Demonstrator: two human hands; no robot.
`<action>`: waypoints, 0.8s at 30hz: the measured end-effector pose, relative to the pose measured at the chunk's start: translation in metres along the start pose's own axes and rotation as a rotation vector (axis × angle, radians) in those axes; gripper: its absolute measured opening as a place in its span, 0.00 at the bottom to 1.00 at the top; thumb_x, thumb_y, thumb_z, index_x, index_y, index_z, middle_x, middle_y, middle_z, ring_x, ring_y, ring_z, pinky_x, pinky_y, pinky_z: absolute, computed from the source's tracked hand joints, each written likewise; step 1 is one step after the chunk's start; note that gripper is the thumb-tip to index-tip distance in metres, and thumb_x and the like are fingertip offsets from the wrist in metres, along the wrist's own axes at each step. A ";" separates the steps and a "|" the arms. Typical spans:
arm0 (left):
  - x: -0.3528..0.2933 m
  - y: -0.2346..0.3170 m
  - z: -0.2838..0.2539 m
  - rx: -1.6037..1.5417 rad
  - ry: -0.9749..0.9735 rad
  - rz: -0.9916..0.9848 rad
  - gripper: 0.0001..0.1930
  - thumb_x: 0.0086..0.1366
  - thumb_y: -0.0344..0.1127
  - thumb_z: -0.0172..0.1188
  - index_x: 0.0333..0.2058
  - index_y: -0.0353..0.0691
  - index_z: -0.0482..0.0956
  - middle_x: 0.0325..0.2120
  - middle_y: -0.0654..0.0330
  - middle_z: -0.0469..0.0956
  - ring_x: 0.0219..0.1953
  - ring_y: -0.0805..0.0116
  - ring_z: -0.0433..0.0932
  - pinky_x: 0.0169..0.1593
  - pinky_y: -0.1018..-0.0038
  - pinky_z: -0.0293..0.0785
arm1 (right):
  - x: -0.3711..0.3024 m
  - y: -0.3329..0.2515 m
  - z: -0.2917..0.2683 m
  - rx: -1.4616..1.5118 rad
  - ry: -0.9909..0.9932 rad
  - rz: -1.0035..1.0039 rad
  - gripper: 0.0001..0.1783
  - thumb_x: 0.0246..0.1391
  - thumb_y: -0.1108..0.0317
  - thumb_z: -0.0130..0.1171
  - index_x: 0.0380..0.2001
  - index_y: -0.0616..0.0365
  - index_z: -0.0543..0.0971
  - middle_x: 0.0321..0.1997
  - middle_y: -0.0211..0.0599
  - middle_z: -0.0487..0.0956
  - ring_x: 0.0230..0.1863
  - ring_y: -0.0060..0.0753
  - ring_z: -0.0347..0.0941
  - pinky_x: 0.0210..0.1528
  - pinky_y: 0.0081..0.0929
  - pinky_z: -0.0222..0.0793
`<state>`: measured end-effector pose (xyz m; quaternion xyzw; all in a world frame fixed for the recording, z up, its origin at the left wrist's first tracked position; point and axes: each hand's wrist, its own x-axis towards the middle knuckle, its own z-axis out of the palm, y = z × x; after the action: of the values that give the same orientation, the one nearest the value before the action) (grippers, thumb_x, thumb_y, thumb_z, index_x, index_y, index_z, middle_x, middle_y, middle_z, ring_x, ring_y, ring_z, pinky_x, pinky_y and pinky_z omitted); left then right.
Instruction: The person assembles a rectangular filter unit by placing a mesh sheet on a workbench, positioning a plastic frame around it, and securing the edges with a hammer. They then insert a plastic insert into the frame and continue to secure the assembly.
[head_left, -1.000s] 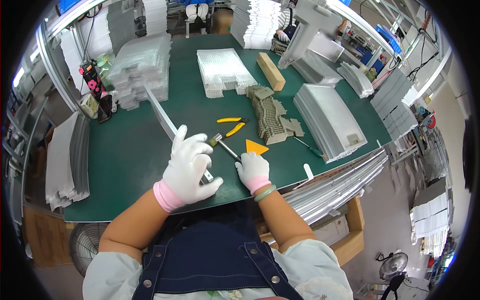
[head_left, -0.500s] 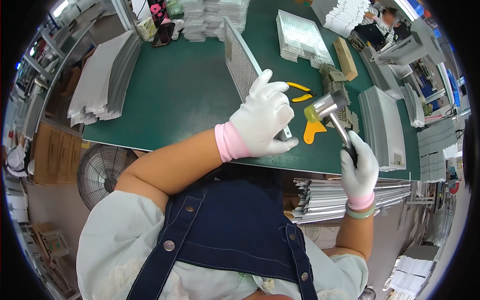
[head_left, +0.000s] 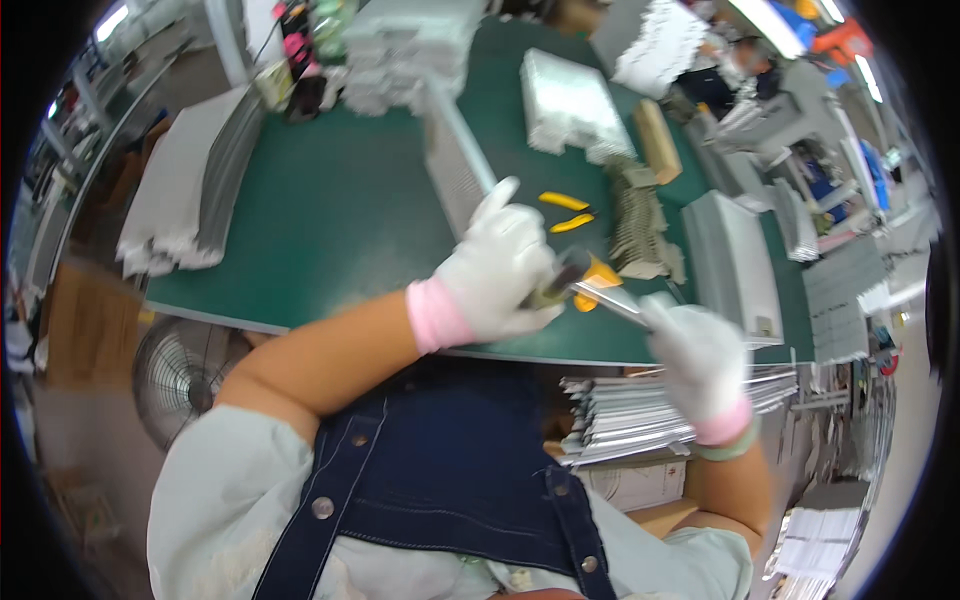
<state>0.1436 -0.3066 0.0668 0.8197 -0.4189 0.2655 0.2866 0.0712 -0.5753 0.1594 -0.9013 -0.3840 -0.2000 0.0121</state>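
Observation:
My left hand [head_left: 497, 270], in a white glove with a pink cuff, is closed around a thin framed mesh panel [head_left: 450, 170] that stands on edge on the green table. The glove covers the panel's near end. A short-handled mallet [head_left: 618, 302] with a metal shaft is gripped in my right hand [head_left: 702, 360], gloved the same way and blurred. The mallet's head is beside my left thumb at the panel's near end; whether it touches the panel I cannot tell. Just beyond it lies an orange scraper [head_left: 600, 272], partly covered. Yellow-handled pliers [head_left: 568, 222] rest farther back.
A row of small greyish clips [head_left: 638, 225] runs right of the pliers, near a wooden block [head_left: 657, 140]. Mesh sheets [head_left: 570, 95] lie at the back. Panel stacks stand left [head_left: 185, 180] and right [head_left: 735, 265]. A fan [head_left: 185, 375] stands below the table's left edge.
The mallet has swung down and left, from over the scraper to the panel's near end. My right hand has moved slightly lower. The whole view has shifted a little.

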 end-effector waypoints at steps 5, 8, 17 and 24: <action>-0.002 -0.012 -0.006 0.017 0.135 -0.021 0.20 0.43 0.41 0.74 0.27 0.42 0.70 0.32 0.52 0.70 0.47 0.47 0.72 0.68 0.35 0.49 | -0.020 0.019 0.126 0.526 0.155 0.545 0.26 0.54 0.74 0.63 0.58 0.59 0.76 0.41 0.45 0.80 0.44 0.42 0.79 0.50 0.32 0.74; -0.002 -0.013 0.002 0.004 0.098 -0.005 0.20 0.44 0.41 0.74 0.26 0.42 0.69 0.31 0.54 0.69 0.47 0.47 0.72 0.68 0.35 0.49 | -0.001 0.018 0.202 0.658 -0.025 0.860 0.23 0.60 0.64 0.58 0.58 0.59 0.75 0.46 0.49 0.81 0.49 0.48 0.78 0.53 0.38 0.72; 0.003 -0.008 0.003 0.008 0.022 0.029 0.21 0.44 0.42 0.74 0.28 0.41 0.71 0.30 0.56 0.71 0.49 0.46 0.72 0.68 0.34 0.47 | 0.105 0.208 0.010 0.297 0.972 0.597 0.26 0.71 0.57 0.46 0.60 0.68 0.68 0.58 0.45 0.76 0.57 0.39 0.72 0.63 0.32 0.65; 0.010 -0.007 0.003 0.025 -0.007 0.048 0.20 0.45 0.43 0.73 0.31 0.41 0.73 0.31 0.54 0.70 0.50 0.45 0.71 0.68 0.34 0.47 | 0.186 0.185 -0.082 0.803 0.875 0.429 0.20 0.63 0.54 0.59 0.51 0.57 0.80 0.46 0.35 0.82 0.46 0.23 0.75 0.49 0.21 0.69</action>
<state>0.1557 -0.3109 0.0695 0.8138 -0.4361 0.2750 0.2683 0.2883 -0.5922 0.3278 -0.7181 -0.1993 -0.3836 0.5454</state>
